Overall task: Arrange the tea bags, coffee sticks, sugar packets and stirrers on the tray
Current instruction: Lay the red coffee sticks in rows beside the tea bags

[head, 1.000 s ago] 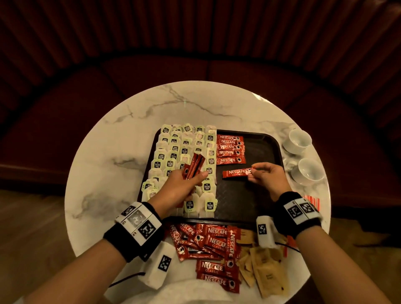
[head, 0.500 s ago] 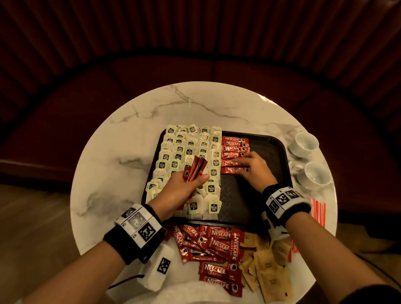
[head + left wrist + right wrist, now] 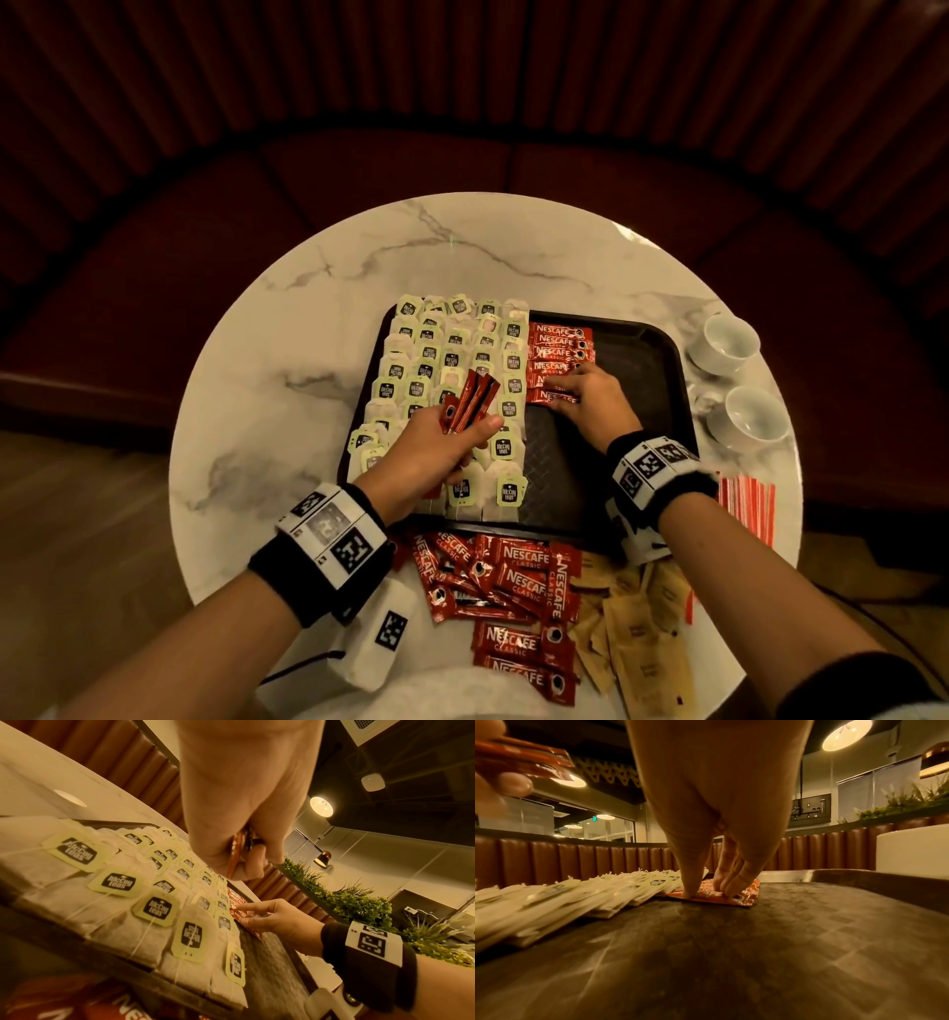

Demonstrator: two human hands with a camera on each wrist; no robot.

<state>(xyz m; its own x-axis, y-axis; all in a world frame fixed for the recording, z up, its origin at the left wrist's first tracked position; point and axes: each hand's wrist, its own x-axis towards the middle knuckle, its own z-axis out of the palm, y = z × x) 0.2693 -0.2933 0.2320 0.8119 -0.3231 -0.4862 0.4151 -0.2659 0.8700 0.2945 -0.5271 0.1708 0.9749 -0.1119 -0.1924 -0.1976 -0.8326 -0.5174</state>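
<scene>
A black tray point(image 3: 642, 360) lies on the round marble table point(image 3: 287, 360). Rows of tea bags point(image 3: 452, 354) fill its left half. Beside them runs a column of red coffee sticks point(image 3: 557, 349). My right hand point(image 3: 580, 398) presses the nearest stick point(image 3: 713, 896) flat against the column's near end, thumb and fingertips point(image 3: 729, 890) on top of it. My left hand point(image 3: 452, 442) hovers over the tea bags and grips a small bunch of coffee sticks point(image 3: 470, 406). These sticks show as point(image 3: 235, 850) in the left wrist view.
In front of the tray lie a loose pile of coffee sticks point(image 3: 513, 580) and brown sugar packets point(image 3: 637, 616). Red-striped stirrers point(image 3: 747, 509) sit at the right edge. Two white cups point(image 3: 729, 342) point(image 3: 750, 419) stand right of the tray. A dark bench curves behind.
My right hand carried one coffee stick from the tray's middle leftward to the near end of the column and set it down. The left hand has kept its bunch almost still.
</scene>
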